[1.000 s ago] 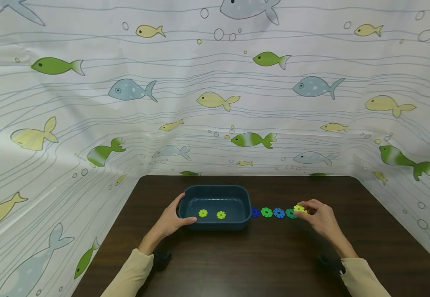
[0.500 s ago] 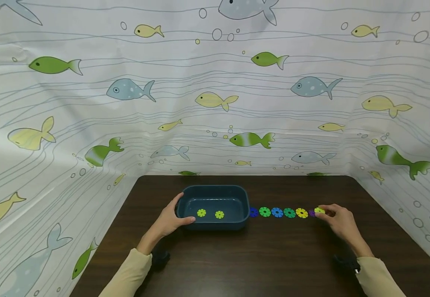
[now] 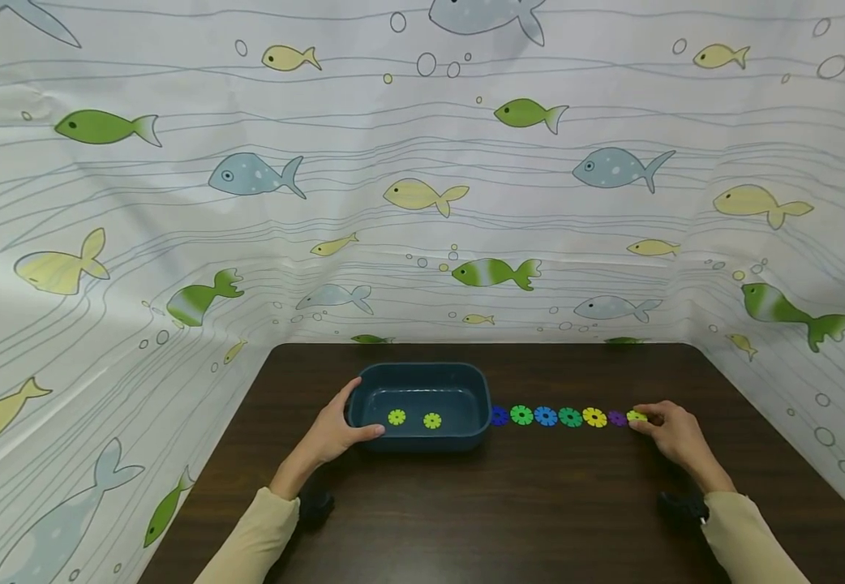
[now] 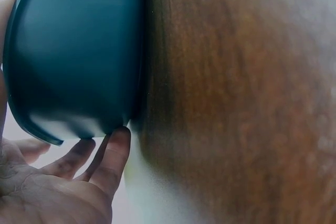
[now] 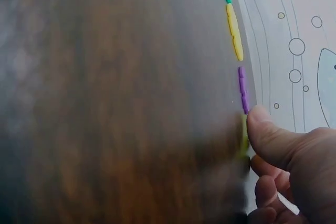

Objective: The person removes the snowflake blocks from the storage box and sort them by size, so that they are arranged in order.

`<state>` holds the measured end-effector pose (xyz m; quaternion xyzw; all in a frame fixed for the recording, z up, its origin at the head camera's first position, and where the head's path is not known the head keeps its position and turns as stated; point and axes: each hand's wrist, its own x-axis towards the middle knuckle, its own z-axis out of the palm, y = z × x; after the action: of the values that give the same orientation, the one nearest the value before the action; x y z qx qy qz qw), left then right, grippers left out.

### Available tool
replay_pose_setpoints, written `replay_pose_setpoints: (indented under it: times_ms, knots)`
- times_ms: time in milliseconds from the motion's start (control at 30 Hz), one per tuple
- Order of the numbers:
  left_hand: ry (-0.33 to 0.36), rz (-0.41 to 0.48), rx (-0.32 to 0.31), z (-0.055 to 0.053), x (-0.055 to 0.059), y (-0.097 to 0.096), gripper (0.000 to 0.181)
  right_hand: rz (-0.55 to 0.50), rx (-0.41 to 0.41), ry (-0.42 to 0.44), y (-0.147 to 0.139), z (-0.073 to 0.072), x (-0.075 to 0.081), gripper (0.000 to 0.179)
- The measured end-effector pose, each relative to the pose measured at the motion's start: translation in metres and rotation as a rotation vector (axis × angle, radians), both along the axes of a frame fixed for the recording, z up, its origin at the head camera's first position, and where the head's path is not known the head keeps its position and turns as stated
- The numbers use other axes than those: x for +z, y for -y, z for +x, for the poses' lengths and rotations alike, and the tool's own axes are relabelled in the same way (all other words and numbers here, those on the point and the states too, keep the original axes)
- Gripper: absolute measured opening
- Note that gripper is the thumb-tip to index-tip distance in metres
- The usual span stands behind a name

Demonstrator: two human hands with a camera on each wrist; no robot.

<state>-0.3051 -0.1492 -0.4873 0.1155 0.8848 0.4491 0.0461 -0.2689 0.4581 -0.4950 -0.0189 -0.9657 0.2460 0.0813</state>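
Note:
A dark teal plastic tub (image 3: 422, 444) stands left of centre on the table, with two yellow-green notched discs, one (image 3: 396, 417) and another (image 3: 432, 421), inside. My left hand (image 3: 331, 434) holds its left end, thumb over the front rim and fingers along the side. In the left wrist view, the fingertips (image 4: 118, 140) touch the tub's wall. My right hand (image 3: 674, 430) pinches a yellow-green notched disc (image 3: 636, 416) at the right end of a row, low at the tabletop. Beside it lies a purple disc (image 5: 243, 88), with a yellow disc (image 5: 234, 32) further along.
The row runs left toward the tub through a teal-green disc (image 3: 570, 417), a light blue disc (image 3: 546, 416), a green disc (image 3: 521, 415) and a dark blue disc (image 3: 499, 416) by the tub's wall. A fish-printed sheet (image 3: 422, 235) surrounds the dark wooden table (image 3: 495, 519).
My right hand has moved right along the row with the yellow-green disc, past the yellow and purple discs, and down to the row's end. My left hand stays on the tub.

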Motion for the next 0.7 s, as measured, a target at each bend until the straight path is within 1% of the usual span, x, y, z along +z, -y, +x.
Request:
replay_pose_setpoints:
  times_ms: [167,433,700]
  knots:
    - [-0.003,0.007,0.001,-0.0006,0.0000,-0.0011,0.120,-0.009,0.008,0.002,-0.0020,-0.0019,-0.0018,0.040]
    - [0.003,0.012,0.009,-0.0007,-0.0001,-0.0012,0.119,-0.037,0.023,0.055,-0.0059,-0.0045,-0.0012,0.045]
    - [0.005,-0.002,0.001,0.0003,0.0001,-0.0005,0.119,-0.039,0.033,0.075,-0.0077,-0.0062,-0.0017,0.047]
